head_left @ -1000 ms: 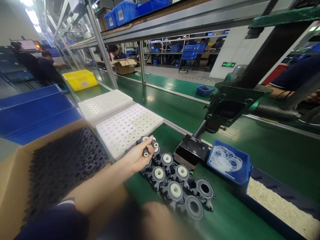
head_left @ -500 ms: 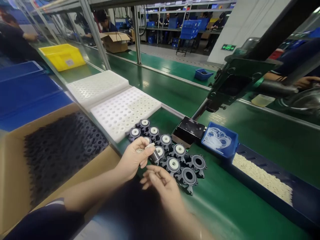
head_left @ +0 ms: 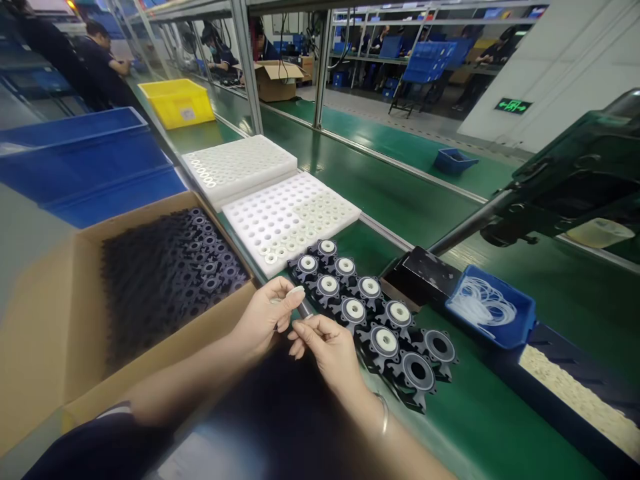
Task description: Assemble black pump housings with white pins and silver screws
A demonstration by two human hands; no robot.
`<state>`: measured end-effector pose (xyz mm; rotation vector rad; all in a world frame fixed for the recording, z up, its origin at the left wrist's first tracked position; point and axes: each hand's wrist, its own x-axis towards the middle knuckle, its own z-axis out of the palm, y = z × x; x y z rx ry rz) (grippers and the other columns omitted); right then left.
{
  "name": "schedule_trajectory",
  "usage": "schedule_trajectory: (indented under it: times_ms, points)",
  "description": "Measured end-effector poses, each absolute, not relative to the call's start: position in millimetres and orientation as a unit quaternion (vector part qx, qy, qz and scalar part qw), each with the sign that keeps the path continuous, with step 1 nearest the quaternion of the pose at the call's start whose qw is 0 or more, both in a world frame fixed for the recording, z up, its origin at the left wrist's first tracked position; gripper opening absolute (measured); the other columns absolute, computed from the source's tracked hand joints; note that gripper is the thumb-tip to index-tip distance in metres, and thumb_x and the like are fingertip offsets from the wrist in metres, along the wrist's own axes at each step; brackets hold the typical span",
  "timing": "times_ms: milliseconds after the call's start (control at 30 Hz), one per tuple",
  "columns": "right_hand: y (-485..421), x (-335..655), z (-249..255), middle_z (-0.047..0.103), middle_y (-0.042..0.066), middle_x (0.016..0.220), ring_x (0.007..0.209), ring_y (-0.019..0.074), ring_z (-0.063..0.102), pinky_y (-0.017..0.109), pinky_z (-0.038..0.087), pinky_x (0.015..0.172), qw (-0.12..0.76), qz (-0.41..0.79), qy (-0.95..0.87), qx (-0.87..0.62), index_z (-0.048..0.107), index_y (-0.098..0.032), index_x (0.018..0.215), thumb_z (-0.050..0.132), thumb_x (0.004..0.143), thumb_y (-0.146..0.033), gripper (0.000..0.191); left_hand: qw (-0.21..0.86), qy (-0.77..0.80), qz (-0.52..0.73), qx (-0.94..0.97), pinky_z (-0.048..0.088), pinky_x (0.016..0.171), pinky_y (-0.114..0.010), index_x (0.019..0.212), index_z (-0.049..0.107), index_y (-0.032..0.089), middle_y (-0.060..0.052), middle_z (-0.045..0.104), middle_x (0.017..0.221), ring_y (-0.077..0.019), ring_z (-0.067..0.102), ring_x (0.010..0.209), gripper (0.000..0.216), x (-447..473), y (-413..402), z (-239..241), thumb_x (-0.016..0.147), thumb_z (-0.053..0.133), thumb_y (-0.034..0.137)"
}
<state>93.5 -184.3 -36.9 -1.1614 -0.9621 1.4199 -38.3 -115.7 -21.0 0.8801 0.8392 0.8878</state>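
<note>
My left hand (head_left: 265,313) pinches a small dark metallic cylinder (head_left: 304,309) between thumb and fingers. Something pale shows among those fingers, too covered to name. At the cylinder's lower end, the thumb and fingers of my right hand (head_left: 327,347) are closed on it. Just beyond both hands, black star-edged housings stand in two rows on the green bench. Most carry a white ring in the centre, such as this housing (head_left: 385,340); the two nearest on the right, including this bare housing (head_left: 419,372), show a dark open hole.
White foam trays (head_left: 240,230) hold pale rings. A cardboard box (head_left: 165,380) of black parts stands at left. To the right are a black block (head_left: 425,273), a blue bin (head_left: 525,320) of clear loops and a long tray of pale bits (head_left: 575,387). A press-like machine (head_left: 560,173) overhangs.
My right hand has come up to the cylinder, and its fingers have closed at its lower end. The left hand keeps its hold. The camera view has swung left.
</note>
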Motion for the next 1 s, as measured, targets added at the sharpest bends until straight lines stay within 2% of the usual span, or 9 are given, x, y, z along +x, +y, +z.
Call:
schedule_trajectory:
  times_ms: [133,233,400,767,1000]
  points:
    - [-178,86,-42,0.07,0.002,0.068,0.058,0.0114,0.063,0.024,0.052,0.059,0.477,0.609,-0.415,-0.478,0.073,-0.015,0.086,0.071,0.086,-0.041,0.026,0.744,0.377,0.409,0.369,0.025,0.037,-0.013,0.078,0.05,0.018,0.01,0.04,0.054,-0.001,0.028,0.039,0.034,-49,-106,-27,0.082,0.075,0.04]
    - [-173,81,-38,0.073,0.005,0.083,0.065,0.0126,0.066,0.026,0.054,0.063,0.508,0.643,-0.356,-0.451,0.073,-0.016,0.095,0.074,0.082,-0.041,0.028,0.722,0.383,0.424,0.39,0.027,0.038,-0.013,0.078,0.051,0.018,0.01,0.043,0.055,-0.0013,0.03,0.04,0.033,-53,-102,-32,0.083,0.075,0.04]
    - [-161,78,-28,0.072,0.007,0.073,0.056,0.0108,0.063,0.022,0.051,0.055,0.521,0.662,-0.291,-0.453,0.074,-0.012,0.078,0.079,0.078,-0.04,0.028,0.65,0.403,0.457,0.455,0.03,0.042,-0.013,0.081,0.054,0.018,0.007,0.053,0.062,-0.0008,0.038,0.042,0.029,-57,-101,-38,0.082,0.076,0.037]
    - [-148,82,-25,0.073,0.008,0.069,0.052,0.0103,0.061,0.02,0.051,0.051,0.467,0.707,-0.288,-0.447,0.077,-0.012,0.082,0.08,0.075,-0.042,0.031,0.622,0.408,0.464,0.48,0.031,0.041,-0.015,0.08,0.056,0.018,0.006,0.057,0.062,-0.0026,0.038,0.042,0.027,-67,-90,-45,0.081,0.076,0.037]
    - [-143,79,-29,0.073,0.01,0.071,0.051,0.0108,0.063,0.017,0.047,0.045,0.474,0.701,-0.265,-0.463,0.074,-0.01,0.075,0.081,0.073,-0.042,0.032,0.578,0.429,0.456,0.523,0.039,0.049,-0.017,0.081,0.057,0.018,0.002,0.061,0.078,-0.0047,0.048,0.053,0.026,-71,-90,-41,0.078,0.078,0.032]
